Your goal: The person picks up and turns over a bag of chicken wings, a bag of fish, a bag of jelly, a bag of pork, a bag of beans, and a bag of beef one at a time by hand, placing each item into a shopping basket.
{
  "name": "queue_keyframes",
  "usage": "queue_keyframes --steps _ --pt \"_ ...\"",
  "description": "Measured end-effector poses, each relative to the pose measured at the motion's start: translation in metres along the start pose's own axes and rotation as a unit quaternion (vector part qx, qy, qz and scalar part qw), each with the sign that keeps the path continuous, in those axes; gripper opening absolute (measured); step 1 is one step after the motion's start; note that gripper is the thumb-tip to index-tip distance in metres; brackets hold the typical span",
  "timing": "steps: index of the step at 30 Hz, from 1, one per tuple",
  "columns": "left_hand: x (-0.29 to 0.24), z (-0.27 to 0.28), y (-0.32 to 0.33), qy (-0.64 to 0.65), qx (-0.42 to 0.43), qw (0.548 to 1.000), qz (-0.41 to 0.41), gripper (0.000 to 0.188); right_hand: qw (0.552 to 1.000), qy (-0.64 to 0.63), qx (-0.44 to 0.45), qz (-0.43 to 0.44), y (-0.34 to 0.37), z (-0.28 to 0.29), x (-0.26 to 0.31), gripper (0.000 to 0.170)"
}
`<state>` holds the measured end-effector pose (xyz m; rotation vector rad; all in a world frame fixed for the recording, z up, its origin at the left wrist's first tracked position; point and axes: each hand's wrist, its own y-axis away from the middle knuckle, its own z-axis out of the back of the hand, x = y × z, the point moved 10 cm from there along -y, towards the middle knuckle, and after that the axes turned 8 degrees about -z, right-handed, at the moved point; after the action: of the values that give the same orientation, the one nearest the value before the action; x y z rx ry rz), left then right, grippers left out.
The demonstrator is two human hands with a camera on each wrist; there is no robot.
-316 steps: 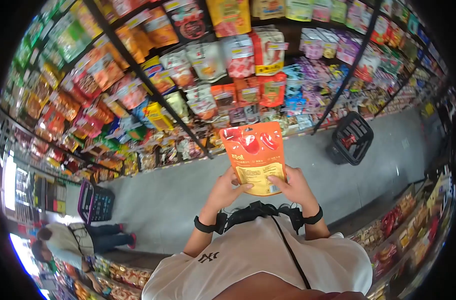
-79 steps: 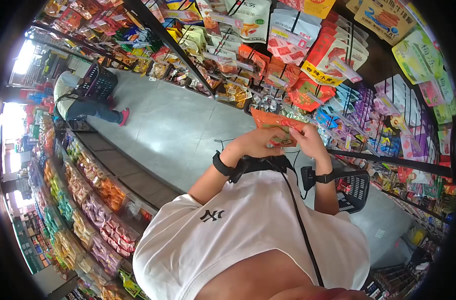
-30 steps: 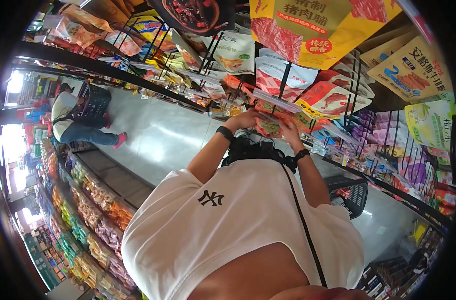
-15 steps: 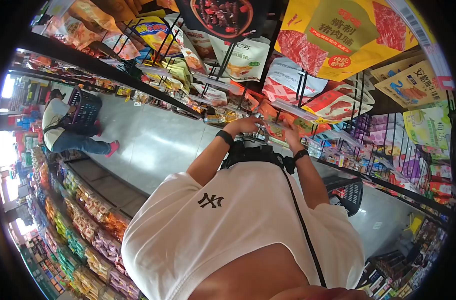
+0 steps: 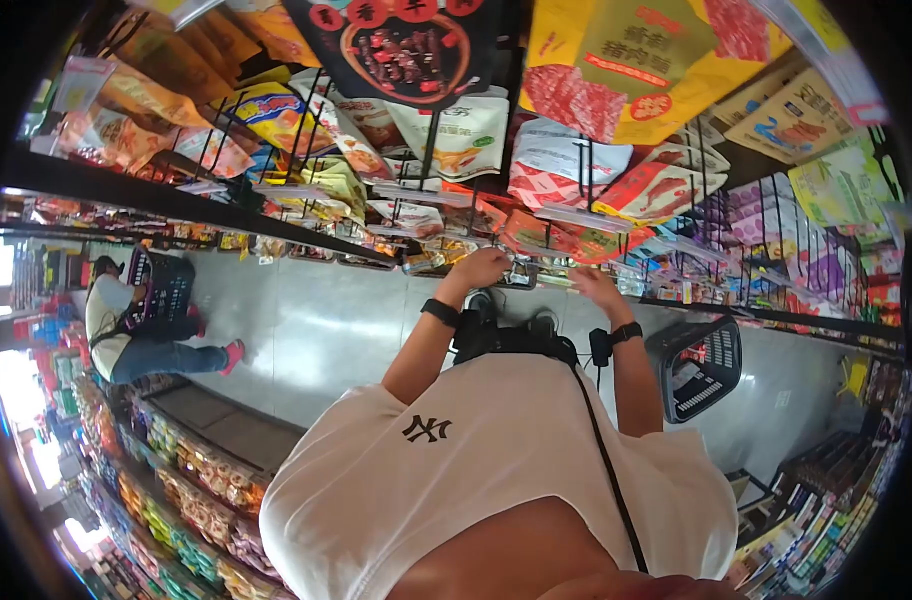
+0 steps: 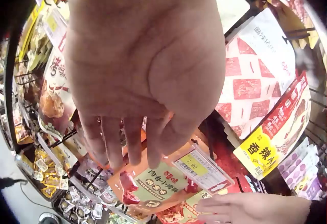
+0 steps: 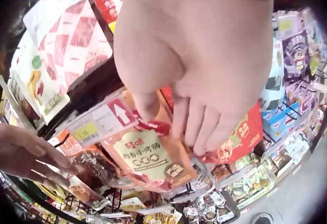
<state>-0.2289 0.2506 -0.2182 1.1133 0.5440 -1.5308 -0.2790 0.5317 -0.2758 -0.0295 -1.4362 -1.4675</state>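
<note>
An orange snack pouch (image 7: 148,155) with a pale green label hangs on the rack behind a price tag (image 7: 104,123). My left hand (image 5: 484,267) is in front of the rack, left of the orange pouches. In the left wrist view its fingers hang loosely, with nothing in them, over the orange pouch (image 6: 153,183). My right hand (image 5: 598,288) is a little to the right. The right wrist view shows its thumb and fingers extended, overlapping the orange pouch and a red pouch (image 7: 240,139), holding neither.
Above hang a large yellow pouch (image 5: 631,75), a black pouch (image 5: 406,50) and a white-and-red pouch (image 5: 566,165), among projecting metal hooks. A dark shopping basket (image 5: 694,368) stands on the floor at right. Another person (image 5: 126,320) bends beside a second basket (image 5: 166,295) at far left.
Earlier both hands held an orange pouch, then brought it to the rack. Since half a second ago, they have drawn back from the orange pouches and moved apart, holding nothing.
</note>
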Motion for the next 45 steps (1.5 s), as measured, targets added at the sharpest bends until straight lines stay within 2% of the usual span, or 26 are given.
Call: queue_keyframes --steps 1,4,8,11,13,16,17,19,20,21,26,29,31,36,39,42,45 --pt "-0.005 -0.002 0.003 0.016 0.009 0.999 0.032 0.034 0.992 -0.092 0.088 0.016 0.01 -0.005 -0.009 0.044" --pt "-0.034 -0.012 0.002 0.0 0.068 0.997 0.038 0.035 0.991 -0.105 0.078 0.011 0.043 0.007 -0.032 0.046" --pt "-0.092 -0.037 -0.011 -0.007 0.088 0.993 -0.075 0.03 0.992 -0.116 -0.019 0.048 0.106 0.05 -0.055 0.046" --pt "-0.155 -0.063 -0.012 -0.038 0.113 0.985 -0.124 0.028 0.974 -0.196 -0.1 0.062 0.166 0.079 -0.09 0.033" --pt "-0.211 -0.094 -0.009 -0.057 0.144 0.976 -0.152 0.025 0.969 -0.187 -0.139 0.08 0.202 0.093 -0.131 0.039" --pt "-0.254 -0.173 -0.007 -0.023 0.186 0.966 -0.175 0.023 0.959 -0.192 -0.201 0.047 0.281 0.108 -0.19 0.041" --pt "-0.268 -0.204 -0.005 -0.003 0.197 0.953 -0.232 0.023 0.955 -0.195 -0.223 0.027 0.313 0.112 -0.209 0.04" --pt "-0.294 -0.27 0.007 0.038 0.249 0.946 -0.205 0.022 0.94 -0.206 -0.272 0.005 0.372 0.121 -0.257 0.04" --pt "-0.307 -0.3 0.016 0.058 0.274 0.941 -0.189 0.022 0.929 -0.215 -0.3 0.003 0.401 0.124 -0.285 0.039" --pt "-0.332 -0.33 0.027 0.004 0.316 0.916 -0.245 0.024 0.919 -0.223 -0.326 0.002 0.428 0.124 -0.311 0.039" --pt "-0.402 -0.46 0.074 0.017 0.452 0.856 -0.25 0.024 0.835 -0.336 -0.434 -0.042 0.543 0.114 -0.416 0.042" --pt "-0.441 -0.509 0.096 -0.021 0.495 0.825 -0.273 0.025 0.807 -0.379 -0.45 -0.038 0.578 0.102 -0.447 0.043" --pt "-0.46 -0.537 0.106 -0.082 0.503 0.801 -0.314 0.025 0.795 -0.433 -0.424 -0.031 0.593 0.099 -0.441 0.044" --pt "-0.487 -0.61 0.127 -0.074 0.582 0.734 -0.343 0.025 0.791 -0.471 -0.391 -0.003 0.626 0.127 -0.431 0.045" --pt "-0.515 -0.658 0.119 -0.064 0.602 0.707 -0.366 0.025 0.774 -0.474 -0.421 0.003 0.644 0.158 -0.463 0.043" --pt "-0.547 -0.705 0.102 -0.069 0.609 0.693 -0.379 0.025 0.753 -0.45 -0.48 -0.033 0.677 0.193 -0.497 0.044" --pt "-0.589 -0.754 0.085 -0.06 0.606 0.686 -0.399 0.024 0.707 -0.466 -0.532 -0.029 0.713 0.221 -0.523 0.044"
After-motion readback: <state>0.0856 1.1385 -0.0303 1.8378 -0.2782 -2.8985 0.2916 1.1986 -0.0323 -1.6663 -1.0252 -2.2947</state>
